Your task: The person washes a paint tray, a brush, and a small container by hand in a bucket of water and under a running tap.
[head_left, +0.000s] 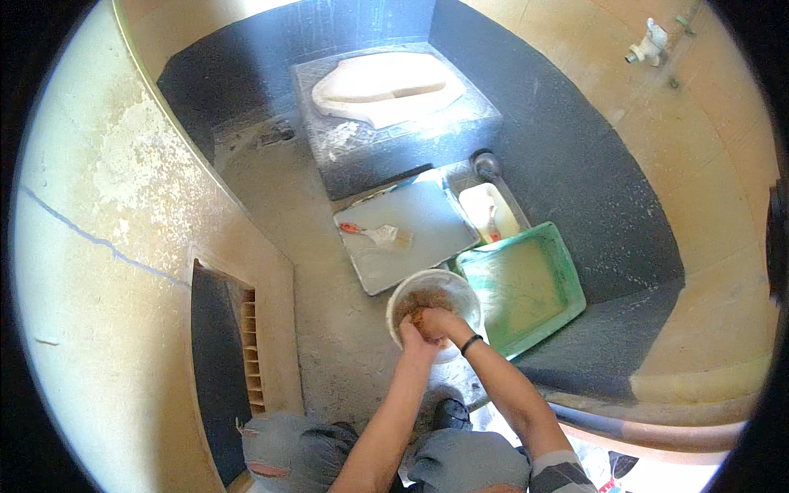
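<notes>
A whitish bucket (472,306) stands just in front of my knees, with brown, fibrous-looking material (427,299) inside. Both my hands reach down into it, side by side. My left hand (416,335) and my right hand (438,324) close together round a brown clump (419,317), which shows between them. The fingertips are mostly hidden by the hands and the clump. Beyond the bucket lies a paintbrush (380,235) with a red handle, on a grey tray (403,269). Neither hand touches the brush.
A green tray (567,271) sits right of the bucket. Behind it, a small white tub (472,200) holds another red-handled brush (493,222). Farther back, a pale moulded slab (386,82) rests on a dark block (403,156). A tap (649,45) juts from the right wall.
</notes>
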Tool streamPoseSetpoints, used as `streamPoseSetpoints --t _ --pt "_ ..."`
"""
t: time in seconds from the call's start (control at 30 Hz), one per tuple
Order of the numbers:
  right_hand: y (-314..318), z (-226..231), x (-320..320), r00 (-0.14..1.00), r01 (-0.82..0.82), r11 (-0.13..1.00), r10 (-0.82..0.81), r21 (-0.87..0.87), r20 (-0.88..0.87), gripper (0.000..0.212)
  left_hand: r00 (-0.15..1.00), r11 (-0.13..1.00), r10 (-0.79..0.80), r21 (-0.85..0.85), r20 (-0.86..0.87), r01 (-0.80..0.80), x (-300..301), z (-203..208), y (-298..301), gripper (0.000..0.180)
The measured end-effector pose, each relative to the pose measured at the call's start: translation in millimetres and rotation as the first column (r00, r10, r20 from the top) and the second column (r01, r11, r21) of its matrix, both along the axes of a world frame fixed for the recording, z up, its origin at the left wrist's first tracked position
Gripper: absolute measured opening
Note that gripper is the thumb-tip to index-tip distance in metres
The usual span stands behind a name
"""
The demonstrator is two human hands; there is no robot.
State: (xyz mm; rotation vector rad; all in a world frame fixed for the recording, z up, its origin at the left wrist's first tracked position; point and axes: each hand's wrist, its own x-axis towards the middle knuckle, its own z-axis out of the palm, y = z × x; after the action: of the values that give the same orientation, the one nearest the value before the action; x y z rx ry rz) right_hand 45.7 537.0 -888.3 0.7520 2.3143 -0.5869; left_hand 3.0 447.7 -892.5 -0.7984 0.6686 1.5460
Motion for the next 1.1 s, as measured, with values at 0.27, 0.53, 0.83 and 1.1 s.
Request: streamPoseSetpoints --t 0.27,0.53,0.83,1.1 --pt "16 -18 18 0.927 0.293 0.953 -0.302 -0.073 -0.221 0.031 0.995 0.998 0.057 0.036 0.088 -0.060 -6 10 23 0.062" --pt "-19 230 40 0.487 0.350 0.399 -0.850 -0.848 -0.199 0.021 0.975 0.986 -0.011 0.159 -0.224 0.047 -13 -94 15 0.041" --pt "18 174 60 0.769 0.454 0.879 -0.302 0.148 -0.564 0.034 0.968 0.840 -0.234 0.483 -0.091 0.248 47 41 18 0.053" --pt "-12 85 42 0.884 0.214 0.975 -0.220 -0.062 -0.413 0.036 1.000 0.961 -0.005 0.275 0.003 0.004 13 -7 4 0.057"
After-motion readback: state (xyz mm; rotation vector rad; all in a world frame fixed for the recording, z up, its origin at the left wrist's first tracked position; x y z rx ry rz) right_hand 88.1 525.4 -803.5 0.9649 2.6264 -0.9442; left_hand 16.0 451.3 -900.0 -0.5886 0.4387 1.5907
